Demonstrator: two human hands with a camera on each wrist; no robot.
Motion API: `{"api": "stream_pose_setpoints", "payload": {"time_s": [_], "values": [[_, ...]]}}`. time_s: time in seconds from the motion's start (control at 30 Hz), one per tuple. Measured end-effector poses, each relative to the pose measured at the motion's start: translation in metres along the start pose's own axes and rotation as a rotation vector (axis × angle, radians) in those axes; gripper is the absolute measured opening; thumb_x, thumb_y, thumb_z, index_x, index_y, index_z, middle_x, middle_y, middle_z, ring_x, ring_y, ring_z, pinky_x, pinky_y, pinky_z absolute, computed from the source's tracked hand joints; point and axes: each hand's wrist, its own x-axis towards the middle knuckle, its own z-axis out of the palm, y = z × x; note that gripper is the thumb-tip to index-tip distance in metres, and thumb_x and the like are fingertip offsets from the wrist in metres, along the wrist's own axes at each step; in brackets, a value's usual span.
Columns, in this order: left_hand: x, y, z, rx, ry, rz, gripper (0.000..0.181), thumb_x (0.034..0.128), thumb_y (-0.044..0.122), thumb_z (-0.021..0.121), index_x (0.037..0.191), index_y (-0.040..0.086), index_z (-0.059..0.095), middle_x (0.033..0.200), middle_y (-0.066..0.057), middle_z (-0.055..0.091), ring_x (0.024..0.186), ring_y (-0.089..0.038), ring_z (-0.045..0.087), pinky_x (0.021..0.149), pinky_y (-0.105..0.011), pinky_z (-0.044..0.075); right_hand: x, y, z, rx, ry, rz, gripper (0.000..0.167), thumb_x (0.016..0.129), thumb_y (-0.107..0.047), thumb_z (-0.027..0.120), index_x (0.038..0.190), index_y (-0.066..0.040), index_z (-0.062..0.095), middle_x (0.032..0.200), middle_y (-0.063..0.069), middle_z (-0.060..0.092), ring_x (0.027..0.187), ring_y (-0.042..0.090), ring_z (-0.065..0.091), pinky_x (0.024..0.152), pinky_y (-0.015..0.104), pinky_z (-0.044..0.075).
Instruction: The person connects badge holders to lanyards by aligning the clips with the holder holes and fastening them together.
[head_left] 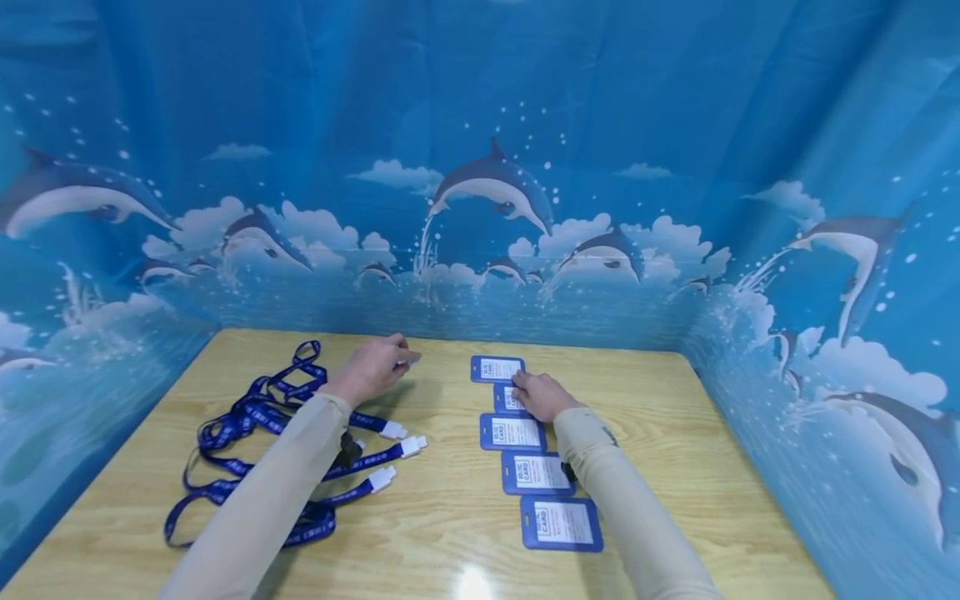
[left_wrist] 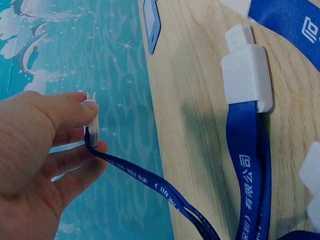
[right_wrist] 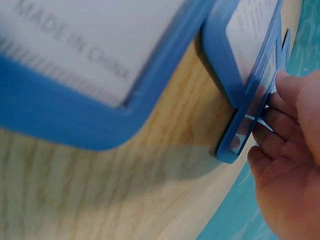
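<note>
My left hand pinches the white plastic clip of a blue lanyard between thumb and fingers, raised above the table's far part. The printed strap hangs down from that clip. Other blue lanyards lie loosely looped at the left, several with white clips pointing right. My right hand is at the second card holder from the back, its loosely bent fingers at the right edge and covering part of it. Farther back, a blue card holder lies close to the fingertips.
Three more blue card holders run in a staggered column toward the front, white inserts face up. The wood-grain table meets a blue dolphin-print curtain behind and at both sides.
</note>
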Motion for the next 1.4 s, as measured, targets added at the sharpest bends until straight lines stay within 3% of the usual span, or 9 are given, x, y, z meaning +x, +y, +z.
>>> {"api": "stream_pose_setpoints", "payload": {"time_s": [0.17, 0.4, 0.63, 0.97, 1.4], "values": [[0.003, -0.001, 0.003, -0.022, 0.009, 0.040, 0.033, 0.0964, 0.007, 0.067, 0.129, 0.014, 0.069, 0.099, -0.002, 0.063, 0.073, -0.010, 0.055, 0.059, -0.022, 0.048, 0.001, -0.001, 0.000, -0.011, -0.003, 0.003, 0.048, 0.108, -0.030, 0.048, 0.150, -0.007, 0.046, 0.159, 0.014, 0.039, 0.146, 0.034, 0.040, 0.122, 0.048, 0.031], [0.008, -0.002, 0.008, 0.012, 0.023, 0.082, 0.029, 0.0940, 0.007, 0.070, 0.122, 0.013, 0.073, 0.097, -0.001, 0.065, 0.074, -0.010, 0.058, 0.061, -0.021, 0.051, 0.002, -0.003, 0.001, -0.022, -0.014, 0.012, 0.048, 0.108, -0.030, 0.047, 0.151, -0.008, 0.044, 0.160, 0.013, 0.037, 0.147, 0.033, 0.038, 0.122, 0.047, 0.031], [0.012, -0.001, 0.012, 0.032, 0.033, 0.107, 0.026, 0.0924, 0.007, 0.072, 0.118, 0.011, 0.075, 0.099, -0.003, 0.069, 0.080, -0.014, 0.064, 0.070, -0.027, 0.057, 0.003, 0.000, 0.001, -0.026, -0.019, -0.004, 0.050, 0.109, -0.033, 0.044, 0.152, -0.008, 0.044, 0.159, 0.015, 0.039, 0.144, 0.036, 0.041, 0.121, 0.049, 0.032], [0.018, -0.001, 0.018, 0.037, 0.039, 0.113, 0.020, 0.0912, 0.009, 0.074, 0.111, 0.010, 0.077, 0.100, -0.004, 0.070, 0.085, -0.017, 0.067, 0.074, -0.032, 0.059, 0.000, 0.001, -0.001, -0.033, -0.045, -0.014, 0.050, 0.110, -0.034, 0.039, 0.153, -0.008, 0.041, 0.161, 0.014, 0.035, 0.146, 0.036, 0.038, 0.123, 0.049, 0.029], [0.026, 0.003, 0.023, 0.061, 0.003, 0.095, 0.021, 0.0909, 0.008, 0.074, 0.111, 0.010, 0.077, 0.102, -0.005, 0.070, 0.086, -0.017, 0.067, 0.076, -0.031, 0.060, 0.000, 0.000, -0.002, -0.043, -0.060, -0.021, 0.051, 0.111, -0.034, 0.036, 0.155, -0.008, 0.039, 0.162, 0.013, 0.033, 0.147, 0.036, 0.037, 0.123, 0.048, 0.028]]}}
